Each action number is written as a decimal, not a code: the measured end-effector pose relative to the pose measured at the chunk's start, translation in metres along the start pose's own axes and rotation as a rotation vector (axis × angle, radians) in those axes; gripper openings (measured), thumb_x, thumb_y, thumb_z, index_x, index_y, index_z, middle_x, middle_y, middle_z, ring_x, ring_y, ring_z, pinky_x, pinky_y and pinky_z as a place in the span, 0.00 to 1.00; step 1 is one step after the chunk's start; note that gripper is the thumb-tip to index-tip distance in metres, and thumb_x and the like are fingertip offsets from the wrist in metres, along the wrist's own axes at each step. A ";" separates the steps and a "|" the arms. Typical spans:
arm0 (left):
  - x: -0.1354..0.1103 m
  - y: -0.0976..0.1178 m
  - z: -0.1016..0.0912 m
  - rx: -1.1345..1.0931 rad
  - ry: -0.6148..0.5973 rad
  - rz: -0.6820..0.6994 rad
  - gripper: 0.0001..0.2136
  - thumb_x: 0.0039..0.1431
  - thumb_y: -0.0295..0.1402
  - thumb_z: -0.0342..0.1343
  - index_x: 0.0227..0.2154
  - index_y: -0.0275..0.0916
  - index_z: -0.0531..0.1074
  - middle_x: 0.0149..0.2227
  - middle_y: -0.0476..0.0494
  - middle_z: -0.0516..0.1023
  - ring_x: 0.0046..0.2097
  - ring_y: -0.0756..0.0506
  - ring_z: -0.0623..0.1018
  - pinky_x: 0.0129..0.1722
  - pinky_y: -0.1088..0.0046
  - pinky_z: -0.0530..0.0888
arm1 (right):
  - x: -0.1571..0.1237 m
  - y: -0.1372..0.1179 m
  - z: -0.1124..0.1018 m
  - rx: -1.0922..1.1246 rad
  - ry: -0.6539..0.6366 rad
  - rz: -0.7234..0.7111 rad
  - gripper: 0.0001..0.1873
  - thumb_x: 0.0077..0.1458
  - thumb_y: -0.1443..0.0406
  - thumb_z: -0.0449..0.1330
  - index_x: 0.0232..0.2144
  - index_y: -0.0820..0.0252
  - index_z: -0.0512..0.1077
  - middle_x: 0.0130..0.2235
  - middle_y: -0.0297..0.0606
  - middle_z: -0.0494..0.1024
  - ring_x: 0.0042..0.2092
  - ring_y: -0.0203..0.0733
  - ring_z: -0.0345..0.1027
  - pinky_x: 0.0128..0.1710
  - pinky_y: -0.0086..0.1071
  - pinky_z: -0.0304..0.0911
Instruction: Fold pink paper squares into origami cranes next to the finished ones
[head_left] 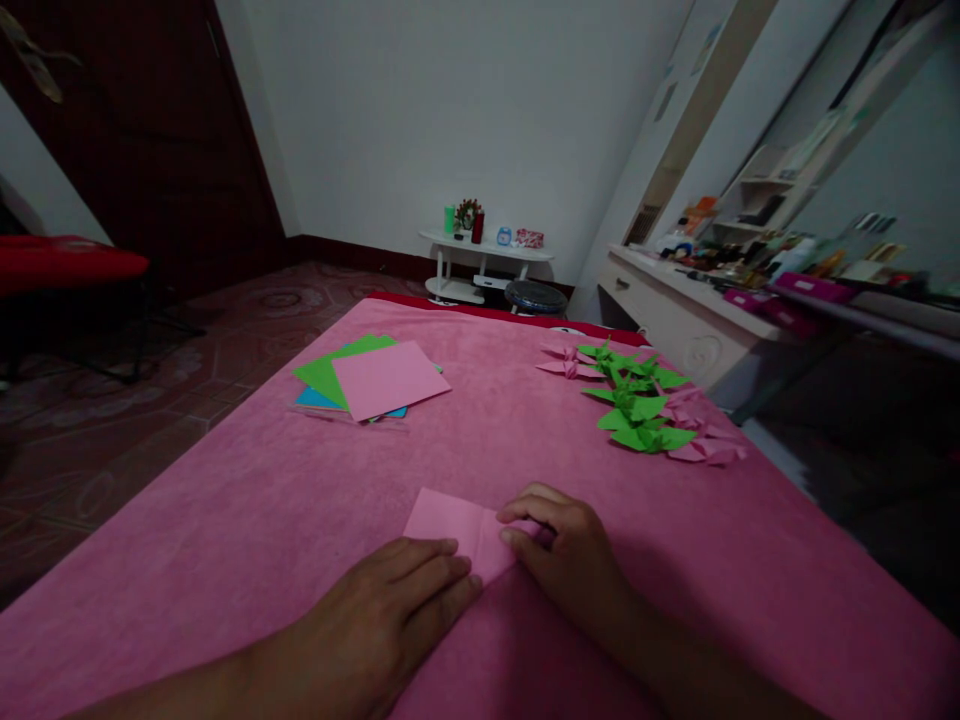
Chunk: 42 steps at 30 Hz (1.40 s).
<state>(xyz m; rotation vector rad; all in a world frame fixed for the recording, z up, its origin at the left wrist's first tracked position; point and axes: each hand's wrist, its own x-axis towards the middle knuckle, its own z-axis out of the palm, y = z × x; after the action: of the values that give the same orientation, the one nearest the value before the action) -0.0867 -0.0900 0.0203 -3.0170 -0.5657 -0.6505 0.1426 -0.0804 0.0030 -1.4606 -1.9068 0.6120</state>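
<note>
A folded sheet of pink origami paper (448, 514) lies on the pink cloth in front of me. My left hand (397, 605) rests on its near left edge, fingers stretched out and lying flat. At the paper's right side, my right hand (566, 545) pinches the edge between thumb and fingers, and that part is lifted slightly. The fingers partly hide the right end of the paper. A faint crease runs across its middle.
Loose pink, green and blue paper squares (390, 380) lie at the back left. Several folded green paper cranes (634, 405) and pink paper cranes (570, 362) sit at the back right. Beyond are a white side table (487, 245), a stool (536, 296) and a cluttered dresser (690, 300).
</note>
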 end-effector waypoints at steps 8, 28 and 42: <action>0.000 0.000 0.004 0.010 0.004 0.013 0.19 0.61 0.28 0.44 0.55 0.36 0.63 0.45 0.39 0.75 0.47 0.44 0.72 0.47 0.67 0.73 | -0.002 -0.001 -0.001 0.055 -0.022 0.036 0.09 0.45 0.73 0.59 0.29 0.57 0.75 0.30 0.32 0.75 0.32 0.35 0.66 0.33 0.28 0.59; 0.006 0.000 -0.003 0.211 0.065 0.086 0.17 0.63 0.27 0.38 0.48 0.36 0.70 0.42 0.44 0.78 0.43 0.47 0.76 0.41 0.74 0.75 | 0.001 0.004 0.002 0.083 0.038 0.084 0.08 0.41 0.74 0.62 0.26 0.59 0.71 0.25 0.28 0.70 0.27 0.32 0.62 0.28 0.26 0.55; 0.006 0.000 0.000 0.210 0.043 0.112 0.18 0.63 0.26 0.37 0.48 0.34 0.70 0.42 0.43 0.78 0.43 0.46 0.76 0.41 0.72 0.75 | 0.000 0.005 0.004 0.139 0.047 0.053 0.07 0.42 0.74 0.62 0.24 0.57 0.74 0.28 0.29 0.73 0.29 0.31 0.65 0.29 0.26 0.56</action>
<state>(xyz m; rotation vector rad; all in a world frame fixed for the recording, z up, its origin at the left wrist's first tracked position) -0.0819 -0.0875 0.0221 -2.8084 -0.4297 -0.6062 0.1434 -0.0786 -0.0033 -1.4283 -1.7581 0.7142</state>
